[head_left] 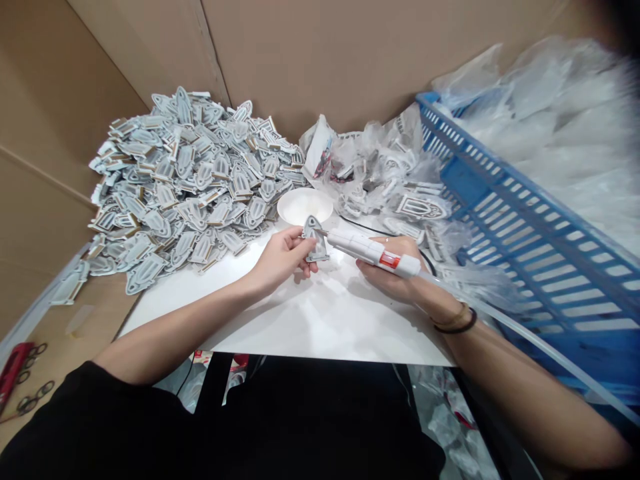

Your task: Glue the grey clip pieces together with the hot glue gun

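Fingers of the left hand [284, 257] pinch one grey-white part [316, 251], pointed end up, just on the near side of the white bowl [290, 199]. I find the right hand [389, 283] wrapped around a white glue gun [357, 247], to the near right of the bowl; its tip meets the part in my view, though I cannot confirm contact. Left of the bowl I record a heap of similar parts [195, 180]; right of it, bagged parts [420, 207], then a blue crate [463, 181].
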`<state>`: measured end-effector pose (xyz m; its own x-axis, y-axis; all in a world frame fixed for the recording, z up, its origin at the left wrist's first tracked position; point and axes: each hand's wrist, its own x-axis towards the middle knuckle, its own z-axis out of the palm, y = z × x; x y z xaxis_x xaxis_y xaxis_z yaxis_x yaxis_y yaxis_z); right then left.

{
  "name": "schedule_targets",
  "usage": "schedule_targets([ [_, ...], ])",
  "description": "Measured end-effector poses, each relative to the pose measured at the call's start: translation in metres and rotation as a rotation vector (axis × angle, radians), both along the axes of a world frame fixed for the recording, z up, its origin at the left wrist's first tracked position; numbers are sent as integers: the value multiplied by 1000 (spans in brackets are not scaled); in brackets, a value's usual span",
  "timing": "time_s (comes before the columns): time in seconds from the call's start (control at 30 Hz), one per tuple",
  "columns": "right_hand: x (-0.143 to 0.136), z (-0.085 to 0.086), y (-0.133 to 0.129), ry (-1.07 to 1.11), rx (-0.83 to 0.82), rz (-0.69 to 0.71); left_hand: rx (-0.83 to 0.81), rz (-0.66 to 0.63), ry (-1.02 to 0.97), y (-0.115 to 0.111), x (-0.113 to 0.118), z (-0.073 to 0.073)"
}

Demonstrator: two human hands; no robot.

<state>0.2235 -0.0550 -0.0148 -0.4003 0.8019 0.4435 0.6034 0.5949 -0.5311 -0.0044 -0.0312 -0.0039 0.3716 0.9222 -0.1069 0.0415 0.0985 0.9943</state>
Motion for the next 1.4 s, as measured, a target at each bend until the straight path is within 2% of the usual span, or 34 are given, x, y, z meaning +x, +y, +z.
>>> schedule_targets([
  [0.47,-1,2,-2,20,-3,-3,-4,9,-31,0,1,0],
  [0.77,-3,5,-4,39,-24,-39,-78,44,-117,-1,3,3],
  [1.2,-4,5,-7,67,26,-59,-70,3,-124,1,1,7],
  [1.4,-1,-1,-3,45,20,-137,-82,-49,-91,0,1,6],
])
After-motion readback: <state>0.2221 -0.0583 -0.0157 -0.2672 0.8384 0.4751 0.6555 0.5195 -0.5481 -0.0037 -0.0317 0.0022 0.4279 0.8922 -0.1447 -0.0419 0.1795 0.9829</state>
